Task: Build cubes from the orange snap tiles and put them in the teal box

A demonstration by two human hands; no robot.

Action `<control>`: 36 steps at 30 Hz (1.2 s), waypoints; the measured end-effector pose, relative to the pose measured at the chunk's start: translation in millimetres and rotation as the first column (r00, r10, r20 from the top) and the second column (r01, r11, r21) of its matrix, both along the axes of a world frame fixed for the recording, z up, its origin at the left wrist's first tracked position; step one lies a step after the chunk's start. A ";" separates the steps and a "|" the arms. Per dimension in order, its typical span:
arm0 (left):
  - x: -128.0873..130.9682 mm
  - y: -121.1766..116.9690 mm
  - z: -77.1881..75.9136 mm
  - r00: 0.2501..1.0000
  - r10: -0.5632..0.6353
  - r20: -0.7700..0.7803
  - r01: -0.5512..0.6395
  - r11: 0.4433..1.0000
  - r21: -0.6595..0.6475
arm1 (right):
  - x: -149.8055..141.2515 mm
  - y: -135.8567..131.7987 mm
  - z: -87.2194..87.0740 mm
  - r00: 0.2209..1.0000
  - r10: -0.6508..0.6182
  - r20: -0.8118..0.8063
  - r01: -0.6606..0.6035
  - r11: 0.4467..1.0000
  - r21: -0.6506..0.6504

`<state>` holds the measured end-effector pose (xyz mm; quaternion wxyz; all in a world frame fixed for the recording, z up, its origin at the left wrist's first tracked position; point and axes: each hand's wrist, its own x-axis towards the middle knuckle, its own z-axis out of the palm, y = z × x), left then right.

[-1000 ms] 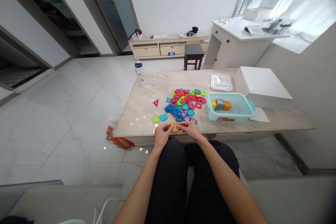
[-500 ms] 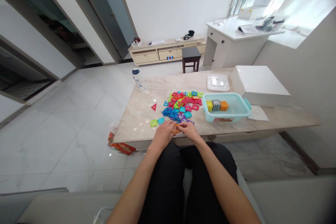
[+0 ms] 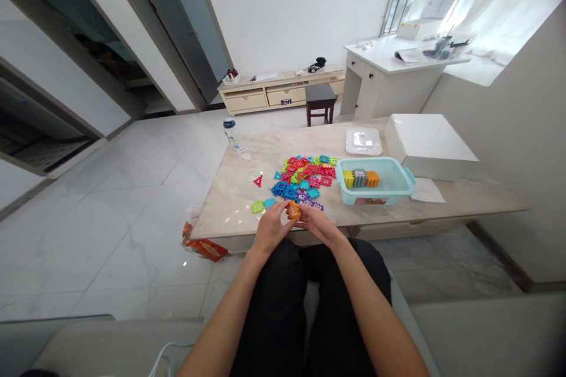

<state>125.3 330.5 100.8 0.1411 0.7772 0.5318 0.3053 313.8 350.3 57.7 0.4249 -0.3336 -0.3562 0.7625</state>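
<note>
My left hand (image 3: 270, 226) is closed on a small orange stack of notched plastic building pieces (image 3: 293, 210), gripping it between thumb and fingers above the table's front edge. My right hand (image 3: 319, 224) is at the stack's right side, fingers stretched out and apart; whether the fingertips touch it is hard to tell. Just beyond my hands lies a pile of interlocking plastic pieces: blue ones (image 3: 284, 189) in front, red ones (image 3: 325, 171) further back and purple ones (image 3: 312, 204) at the near right. A green square (image 3: 257, 207) and a light-blue piece (image 3: 269, 203) lie left of the pile.
On the right of the marble-look table (image 3: 221, 215) stands a light-blue tub (image 3: 375, 193) holding yellow, grey and orange stacks. Behind it are a clear lid (image 3: 363, 141) and a white box (image 3: 435, 144). A water bottle (image 3: 232, 134) stands far left; a red triangle (image 3: 258, 181) lies nearer.
The orange stack has turned in my left hand, showing its notched side edges. My right hand's fingers have opened from their pinch on it. The view has shifted slightly.
</note>
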 end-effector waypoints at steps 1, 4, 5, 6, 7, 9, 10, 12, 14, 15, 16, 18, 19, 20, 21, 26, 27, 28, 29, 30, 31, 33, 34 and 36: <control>-1.1 -0.6 -0.5 1.000 -0.007 0.024 0.007 1.000 -0.004 | 0.9 -1.1 0.6 0.999 0.040 -0.027 -0.040 0.999 -0.011; -3.6 -0.2 -1.0 0.997 -0.037 0.068 0.039 0.999 -0.024 | 2.7 -2.1 1.4 0.996 0.083 -0.032 -0.083 0.996 -0.009; -4.1 0.4 -1.3 0.996 -0.041 0.076 0.043 0.999 -0.032 | 3.0 -1.7 1.6 0.996 0.087 -0.021 -0.087 0.996 -0.006; -4.5 1.0 -1.6 0.996 -0.041 0.081 0.044 0.998 -0.041 | 3.2 -1.2 1.8 0.996 0.090 -0.010 -0.090 0.996 -0.005; -4.8 1.6 -2.0 0.996 -0.038 0.083 0.042 0.998 -0.049 | 3.4 -0.7 2.1 0.996 0.094 0.000 -0.094 0.996 -0.005; -5.2 2.1 -2.7 0.997 -0.031 0.077 0.035 0.998 -0.052 | 3.8 0.3 2.9 0.995 0.093 0.016 -0.093 0.996 -0.003; -5.3 2.1 -2.8 0.997 -0.029 0.070 0.033 0.998 -0.046 | 3.9 0.6 3.4 0.996 0.089 0.024 -0.089 0.996 0.000; -5.6 1.4 -2.5 0.998 -0.033 0.056 0.034 0.999 -0.025 | 4.1 0.7 4.2 0.997 0.073 0.038 -0.073 0.997 0.001; -5.8 0.2 -1.7 0.998 -0.041 0.046 0.041 0.999 -0.008 | 4.0 0.5 4.4 0.996 0.070 0.047 -0.071 0.997 0.005; -5.9 -0.5 -1.4 0.998 -0.045 0.042 0.045 0.999 -0.004 | 3.9 0.3 4.1 0.996 0.076 0.050 -0.077 0.997 0.009; -6.0 -1.1 -1.2 0.998 -0.045 0.038 0.045 0.999 0.002 | 3.7 0.1 3.6 0.995 0.087 0.050 -0.088 0.996 0.014; -6.3 -2.2 -1.5 0.999 -0.036 0.028 0.036 0.999 0.017 | 3.1 -0.2 1.8 0.992 0.120 0.037 -0.121 0.992 0.021; -6.4 -2.5 -1.9 0.999 -0.030 0.021 0.030 0.999 0.025 | 2.7 -0.2 0.5 0.990 0.140 0.033 -0.141 0.990 0.024; -6.6 -2.7 -2.3 1.000 -0.025 0.014 0.024 0.999 0.033 | 2.4 -0.2 -0.9 0.987 0.158 0.033 -0.159 0.987 0.026; -6.8 -2.8 -2.8 1.000 -0.021 0.009 0.021 0.999 0.037 | 2.1 0.0 -2.3 0.984 0.171 0.040 -0.173 0.985 0.026; -8.0 -1.3 -3.7 1.000 -0.023 0.016 0.022 0.999 0.037 | 1.7 1.2 -6.6 0.985 0.157 0.070 -0.158 0.987 0.003; -8.3 -1.0 -3.4 0.999 -0.030 0.017 0.029 0.999 0.040 | 1.8 1.2 -6.6 0.986 0.152 0.068 -0.153 0.988 0.000; -8.6 -0.9 -3.0 0.999 -0.039 0.016 0.039 0.998 0.044 | 2.0 1.1 -6.4 0.986 0.149 0.068 -0.150 0.989 0.001; -8.7 -0.9 -2.4 0.999 -0.049 0.013 0.048 0.998 0.048 | 2.0 0.9 -5.9 0.987 0.147 0.069 -0.148 0.989 0.004; -8.6 -1.1 -1.7 0.998 -0.056 0.008 0.056 0.997 0.051 | 2.0 0.6 -5.2 0.987 0.147 0.071 -0.148 0.989 0.008; -8.4 -1.3 -1.1 0.998 -0.060 0.002 0.060 0.997 0.054 | 1.9 0.1 -4.4 0.986 0.148 0.073 -0.149 0.989 0.011; -7.4 -1.5 0.1 0.999 -0.051 -0.012 0.051 0.997 0.059 | 1.6 -1.2 -2.0 0.986 0.152 0.066 -0.152 0.988 0.001; -7.0 -1.3 0.5 0.999 -0.037 -0.020 0.038 0.997 0.064 | 1.5 -2.1 -0.5 0.987 0.151 0.057 -0.150 0.988 -0.019; -7.6 0.4 0.8 0.998 -0.003 -0.056 0.008 0.997 0.076 | 2.6 -4.4 3.1 0.992 0.120 0.038 -0.116 0.989 -0.087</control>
